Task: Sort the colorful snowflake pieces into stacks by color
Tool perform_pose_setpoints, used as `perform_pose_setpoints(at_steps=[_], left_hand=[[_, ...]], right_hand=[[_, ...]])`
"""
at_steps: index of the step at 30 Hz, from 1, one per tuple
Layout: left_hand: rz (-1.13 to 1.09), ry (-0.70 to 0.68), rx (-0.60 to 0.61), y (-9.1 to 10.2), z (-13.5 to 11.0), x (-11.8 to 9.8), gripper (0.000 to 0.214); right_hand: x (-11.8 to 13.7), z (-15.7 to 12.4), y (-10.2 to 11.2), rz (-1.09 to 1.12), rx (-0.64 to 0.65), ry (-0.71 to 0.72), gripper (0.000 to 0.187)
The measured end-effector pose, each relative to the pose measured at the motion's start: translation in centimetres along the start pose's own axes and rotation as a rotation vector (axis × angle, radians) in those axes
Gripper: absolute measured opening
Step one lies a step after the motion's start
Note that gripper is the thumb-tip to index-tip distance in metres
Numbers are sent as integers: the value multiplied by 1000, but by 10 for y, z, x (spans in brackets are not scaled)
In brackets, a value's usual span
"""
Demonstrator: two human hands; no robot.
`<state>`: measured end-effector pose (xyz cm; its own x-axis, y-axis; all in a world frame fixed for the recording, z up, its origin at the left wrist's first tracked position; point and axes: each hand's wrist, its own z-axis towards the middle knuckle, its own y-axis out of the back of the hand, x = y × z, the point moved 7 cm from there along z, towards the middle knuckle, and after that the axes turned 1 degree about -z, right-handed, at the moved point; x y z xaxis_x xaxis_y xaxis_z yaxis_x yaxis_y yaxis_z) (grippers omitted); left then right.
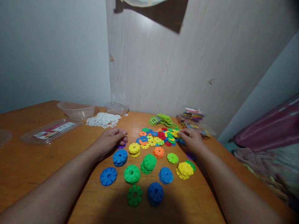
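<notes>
Head cam: left hand (114, 139) curled by a purple disc (121, 146), right hand (192, 140) at the far disc pile (161, 135). Can't tell either grip, tbh.

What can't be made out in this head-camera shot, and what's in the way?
All in the head view:
- Purple disc: partly hidden by the left hand.
- Whether the right hand grips a disc: its fingertips overlap the disc pile.
- Label wording: too small and blurred.
- Clear dish: cut off by the left edge.
- Dark wall item: cut off by the top edge.
</notes>
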<state>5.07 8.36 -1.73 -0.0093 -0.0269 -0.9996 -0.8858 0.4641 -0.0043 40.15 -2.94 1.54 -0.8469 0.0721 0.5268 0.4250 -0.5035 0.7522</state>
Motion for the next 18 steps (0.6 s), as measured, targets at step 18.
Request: perform_pose_setpoints(at_steps=[18], left_hand=[[6,19,-31,0,-1,-2,30]], right_hand=[[6,-68,-10,591,1104,-282,30]])
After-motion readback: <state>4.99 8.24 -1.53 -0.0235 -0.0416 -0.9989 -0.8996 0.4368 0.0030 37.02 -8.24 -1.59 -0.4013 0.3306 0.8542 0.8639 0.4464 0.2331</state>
